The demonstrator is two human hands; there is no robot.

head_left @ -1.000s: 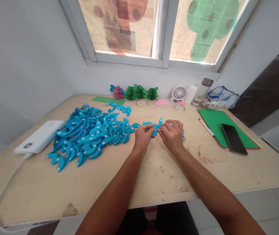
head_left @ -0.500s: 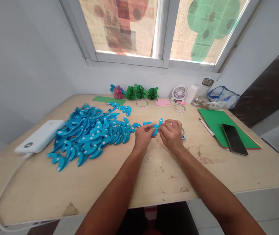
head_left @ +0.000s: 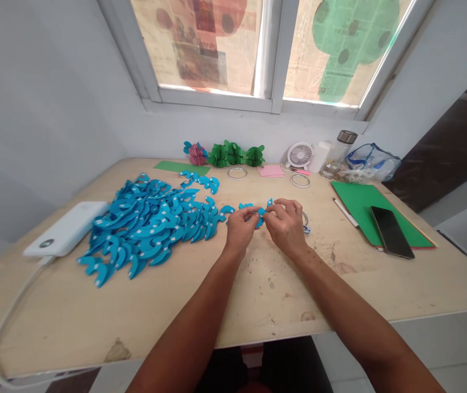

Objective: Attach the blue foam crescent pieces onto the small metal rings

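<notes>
Between my hands is a blue paper piece (head_left: 260, 217), partly covered by fingers. My left hand (head_left: 241, 225) pinches its left side, thumb and fingers pressed together. My right hand (head_left: 285, 222) pinches the right side, and a small blue tip with a white square shows above the fingers. A chain of curved blue paper pieces (head_left: 227, 209) runs from the left hand towards a large heap of blue paper pieces (head_left: 151, 218), many bearing white squares. Just beyond my right hand, a tape roll (head_left: 305, 219) is partly hidden.
At left lies a white power bank (head_left: 67, 229) with a cable. Green honeycomb paper shapes (head_left: 233, 153), a small fan (head_left: 299, 156) and a bottle (head_left: 342, 150) stand along the wall. A phone (head_left: 391, 232) rests on green paper (head_left: 354, 199), beside a pen (head_left: 345, 213).
My right fingers have shifted slightly closer to my left ones. The blue piece between them is turned and more covered than before. The heap has not changed.
</notes>
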